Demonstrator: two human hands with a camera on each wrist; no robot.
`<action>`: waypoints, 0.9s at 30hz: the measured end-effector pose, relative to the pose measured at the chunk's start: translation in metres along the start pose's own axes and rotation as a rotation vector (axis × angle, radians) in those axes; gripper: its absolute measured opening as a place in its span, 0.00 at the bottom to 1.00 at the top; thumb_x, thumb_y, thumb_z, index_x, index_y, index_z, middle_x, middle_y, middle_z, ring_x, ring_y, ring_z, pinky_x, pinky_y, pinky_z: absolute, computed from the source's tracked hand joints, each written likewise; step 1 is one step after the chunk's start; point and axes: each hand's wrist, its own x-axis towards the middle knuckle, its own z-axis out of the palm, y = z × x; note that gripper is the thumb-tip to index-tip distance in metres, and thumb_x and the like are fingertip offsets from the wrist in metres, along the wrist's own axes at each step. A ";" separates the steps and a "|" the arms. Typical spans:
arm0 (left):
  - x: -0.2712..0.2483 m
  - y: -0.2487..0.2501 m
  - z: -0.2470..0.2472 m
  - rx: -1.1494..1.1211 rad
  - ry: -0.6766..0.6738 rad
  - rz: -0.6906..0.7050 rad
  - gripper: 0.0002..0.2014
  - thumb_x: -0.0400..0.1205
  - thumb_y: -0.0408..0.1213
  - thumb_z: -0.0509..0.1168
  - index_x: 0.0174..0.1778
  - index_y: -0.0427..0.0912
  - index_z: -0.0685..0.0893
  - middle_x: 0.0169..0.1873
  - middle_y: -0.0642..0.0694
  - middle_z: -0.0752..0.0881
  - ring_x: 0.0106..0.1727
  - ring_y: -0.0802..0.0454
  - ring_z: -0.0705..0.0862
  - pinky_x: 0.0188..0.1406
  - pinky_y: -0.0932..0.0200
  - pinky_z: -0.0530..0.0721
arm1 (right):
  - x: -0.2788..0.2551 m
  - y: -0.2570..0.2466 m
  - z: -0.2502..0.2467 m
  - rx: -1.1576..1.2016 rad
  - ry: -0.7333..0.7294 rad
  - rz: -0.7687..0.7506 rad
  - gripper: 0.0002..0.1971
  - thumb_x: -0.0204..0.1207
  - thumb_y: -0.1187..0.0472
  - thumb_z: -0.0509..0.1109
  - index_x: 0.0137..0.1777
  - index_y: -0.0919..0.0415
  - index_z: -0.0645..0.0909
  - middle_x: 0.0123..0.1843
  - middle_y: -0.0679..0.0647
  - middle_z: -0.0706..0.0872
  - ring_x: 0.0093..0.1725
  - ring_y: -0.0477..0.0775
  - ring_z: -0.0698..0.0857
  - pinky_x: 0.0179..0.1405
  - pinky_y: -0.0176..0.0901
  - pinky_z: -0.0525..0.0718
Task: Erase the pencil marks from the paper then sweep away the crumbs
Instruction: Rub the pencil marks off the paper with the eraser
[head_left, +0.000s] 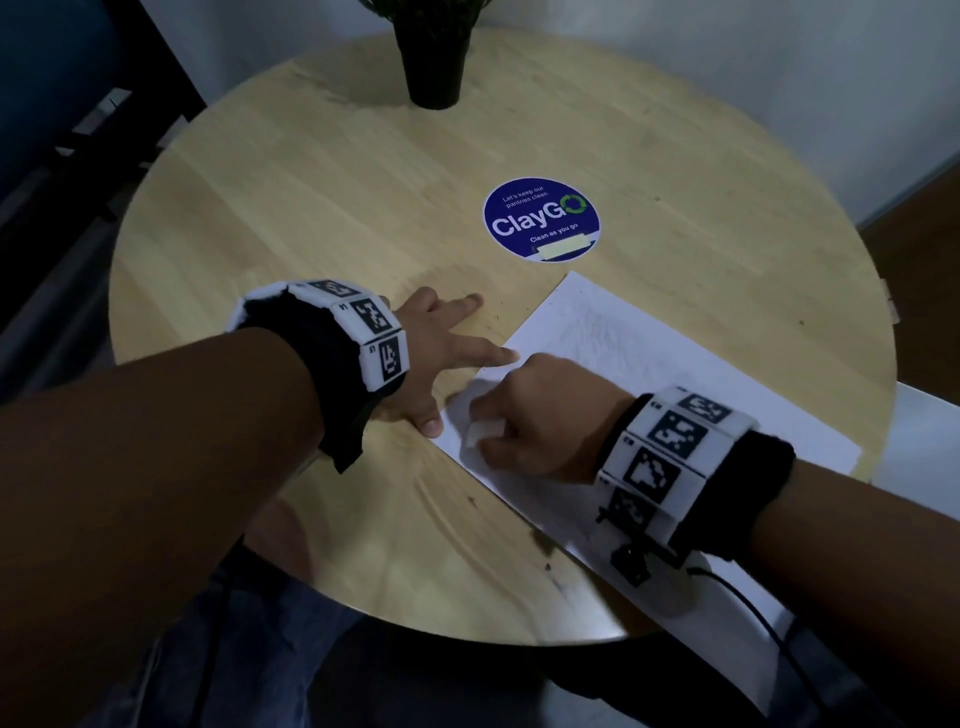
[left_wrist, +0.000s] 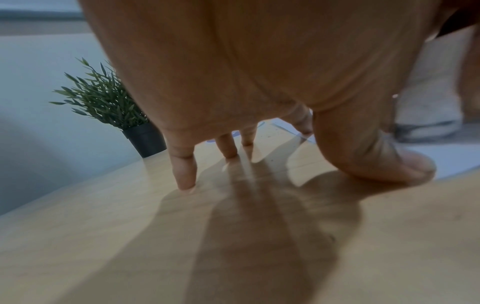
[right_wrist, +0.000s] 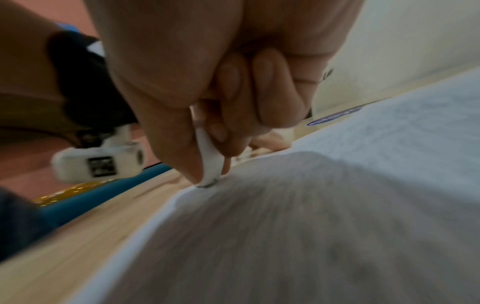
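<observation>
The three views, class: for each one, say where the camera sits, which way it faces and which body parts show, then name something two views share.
Head: above, facing forward and down at the table, paper, both forearms and hands.
Left wrist: under the wrist, facing along the left hand, fingers spread on wood, towards the potted plant.
Right wrist: faces along the right hand pinching the eraser onto paper.
Shared: head and right wrist both show the blue sticker.
</observation>
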 end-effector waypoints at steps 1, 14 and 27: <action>0.000 0.000 0.000 0.003 -0.003 -0.002 0.50 0.72 0.50 0.77 0.80 0.75 0.48 0.84 0.52 0.34 0.81 0.43 0.50 0.69 0.47 0.66 | 0.001 0.005 -0.003 0.008 0.005 0.020 0.12 0.78 0.52 0.64 0.54 0.57 0.85 0.39 0.50 0.78 0.41 0.50 0.71 0.44 0.41 0.71; 0.000 0.000 0.002 0.008 0.011 -0.008 0.51 0.71 0.50 0.77 0.80 0.75 0.48 0.84 0.52 0.34 0.80 0.43 0.50 0.68 0.48 0.66 | -0.002 0.033 -0.011 0.069 0.080 0.210 0.10 0.76 0.50 0.65 0.48 0.52 0.85 0.38 0.52 0.83 0.39 0.55 0.77 0.45 0.44 0.79; 0.001 0.000 0.001 0.013 -0.006 -0.010 0.51 0.72 0.51 0.77 0.79 0.77 0.46 0.84 0.52 0.33 0.81 0.43 0.50 0.69 0.45 0.66 | -0.011 0.025 -0.005 0.009 0.013 0.090 0.13 0.78 0.50 0.63 0.51 0.55 0.86 0.40 0.54 0.84 0.39 0.54 0.73 0.45 0.44 0.77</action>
